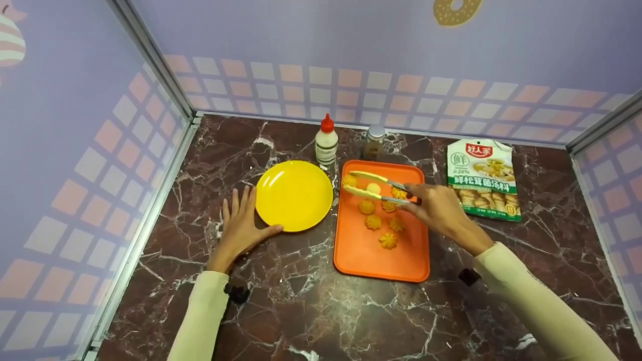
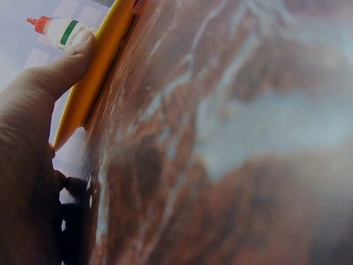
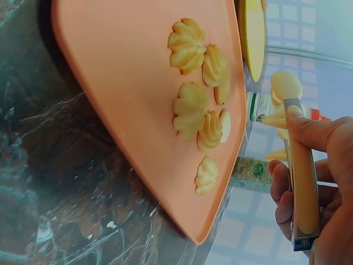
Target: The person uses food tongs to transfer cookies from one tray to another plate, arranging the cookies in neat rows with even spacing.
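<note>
My right hand (image 1: 439,208) grips a pair of tongs (image 3: 304,187) with yellow tips, held over the orange tray (image 1: 378,263). Between the spread tips a swirled cookie (image 1: 349,180) shows in the head view; whether the tips pinch it I cannot tell. Several more piped cookies (image 3: 186,47) lie on the tray. To the left, the yellow plate (image 1: 294,195) lies flat on the table. My left hand (image 1: 242,225) rests at its left edge, fingers extended along the rim. In the left wrist view, the thumb (image 2: 71,63) touches the plate's rim.
Behind the plate and tray stand a squeeze bottle (image 1: 326,143) with a red cap and a seasoning jar (image 1: 374,143). A green and white food packet (image 1: 484,180) lies right of the tray. Patterned panels (image 1: 321,45) border the dark marbled table (image 1: 296,311).
</note>
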Available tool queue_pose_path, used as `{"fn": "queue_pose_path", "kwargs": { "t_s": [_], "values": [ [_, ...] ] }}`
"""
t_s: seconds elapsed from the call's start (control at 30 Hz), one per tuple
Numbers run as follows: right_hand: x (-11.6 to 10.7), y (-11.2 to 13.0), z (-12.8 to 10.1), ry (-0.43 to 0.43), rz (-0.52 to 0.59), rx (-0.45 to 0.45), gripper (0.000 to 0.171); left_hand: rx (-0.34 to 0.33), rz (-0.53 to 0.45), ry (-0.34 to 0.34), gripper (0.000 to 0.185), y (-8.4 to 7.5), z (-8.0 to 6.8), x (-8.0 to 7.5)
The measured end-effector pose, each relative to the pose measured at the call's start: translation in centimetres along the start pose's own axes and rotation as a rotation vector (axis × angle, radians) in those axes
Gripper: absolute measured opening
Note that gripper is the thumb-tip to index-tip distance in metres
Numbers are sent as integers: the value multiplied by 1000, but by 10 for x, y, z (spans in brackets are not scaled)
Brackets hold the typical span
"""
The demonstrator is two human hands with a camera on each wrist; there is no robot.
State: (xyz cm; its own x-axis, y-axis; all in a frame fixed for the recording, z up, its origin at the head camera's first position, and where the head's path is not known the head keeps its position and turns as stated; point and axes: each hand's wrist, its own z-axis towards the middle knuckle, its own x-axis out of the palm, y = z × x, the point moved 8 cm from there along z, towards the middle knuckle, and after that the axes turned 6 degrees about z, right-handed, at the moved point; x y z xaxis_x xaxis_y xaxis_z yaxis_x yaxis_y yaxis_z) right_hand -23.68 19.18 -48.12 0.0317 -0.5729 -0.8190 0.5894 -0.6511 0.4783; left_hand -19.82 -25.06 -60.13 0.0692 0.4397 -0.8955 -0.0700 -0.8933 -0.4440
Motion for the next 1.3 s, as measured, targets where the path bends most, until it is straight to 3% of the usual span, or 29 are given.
{"fn": "queue_pose_path", "kwargs": {
  "t_s": [0.53, 0.9, 1.3],
  "values": [
    [17, 15, 23, 38, 16, -73, 42, -6, 1, 8, 138, 0, 1, 0],
    [29, 19, 36, 70, 28, -67, 43, 3, 12, 5, 138, -2, 2, -1],
    [57, 25, 51, 108, 72, -58, 38, -2, 3, 4, 138, -2, -1, -2]
  ]
}}
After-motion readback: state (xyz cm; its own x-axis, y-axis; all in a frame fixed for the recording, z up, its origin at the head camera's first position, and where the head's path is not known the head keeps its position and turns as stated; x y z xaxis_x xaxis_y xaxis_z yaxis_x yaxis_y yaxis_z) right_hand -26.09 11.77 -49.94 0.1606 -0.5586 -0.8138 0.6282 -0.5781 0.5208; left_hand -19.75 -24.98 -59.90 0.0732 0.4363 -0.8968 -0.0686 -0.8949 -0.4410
